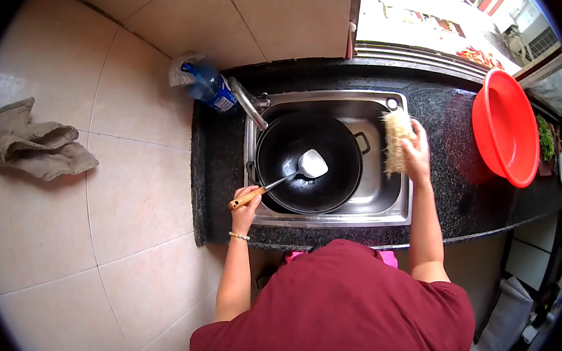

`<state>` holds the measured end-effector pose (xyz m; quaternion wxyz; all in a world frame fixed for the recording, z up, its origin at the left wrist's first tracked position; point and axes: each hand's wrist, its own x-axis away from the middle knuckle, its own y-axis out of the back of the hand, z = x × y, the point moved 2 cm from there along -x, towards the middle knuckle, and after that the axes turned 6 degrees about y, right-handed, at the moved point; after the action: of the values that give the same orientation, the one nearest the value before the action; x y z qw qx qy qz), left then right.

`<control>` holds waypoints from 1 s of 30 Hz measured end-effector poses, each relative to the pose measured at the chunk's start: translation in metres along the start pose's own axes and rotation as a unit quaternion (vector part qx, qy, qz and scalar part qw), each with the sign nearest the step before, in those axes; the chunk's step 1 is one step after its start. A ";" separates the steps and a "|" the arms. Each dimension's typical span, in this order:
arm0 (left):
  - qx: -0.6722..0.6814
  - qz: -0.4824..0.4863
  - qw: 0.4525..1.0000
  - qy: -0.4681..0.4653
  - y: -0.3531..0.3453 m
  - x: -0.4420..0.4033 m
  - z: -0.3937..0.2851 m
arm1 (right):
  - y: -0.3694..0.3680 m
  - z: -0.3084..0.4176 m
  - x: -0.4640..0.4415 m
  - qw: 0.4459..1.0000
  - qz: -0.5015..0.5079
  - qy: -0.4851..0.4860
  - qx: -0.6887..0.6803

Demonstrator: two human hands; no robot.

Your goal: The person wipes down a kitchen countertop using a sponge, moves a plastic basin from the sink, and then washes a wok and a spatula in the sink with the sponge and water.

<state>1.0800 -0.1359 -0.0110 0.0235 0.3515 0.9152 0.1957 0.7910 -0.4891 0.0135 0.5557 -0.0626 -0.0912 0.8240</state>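
Observation:
My left hand (245, 213) is wrapped round the wooden handle of a metal spatula (312, 164), whose blade hangs over the inside of a black wok (339, 187). The wok has two loop handles and stands in a stainless steel sink (385, 190). At the sink's right edge, my right hand (416, 153) grips a pale, bristly scrubber (396, 142), held upright and apart from the wok. A curved faucet (250, 106) reaches over the sink's upper left corner.
A blue-labelled plastic bottle (212, 91) stands behind the faucet. On the black counter (442, 135) at right is a red basin (525, 138), with green leaves (546, 138) beyond it. A grey-brown cloth (39, 143) hangs on the tiled wall at left.

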 end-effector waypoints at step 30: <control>-0.012 -0.175 0.958 -0.225 0.084 -0.306 -0.159 | -0.410 0.030 -0.128 0.894 0.422 0.000 0.152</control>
<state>1.3338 -0.3333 0.1385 0.2671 0.2206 0.9310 0.1156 1.2036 -0.4598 0.1330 0.1582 -0.0103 0.0699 0.9849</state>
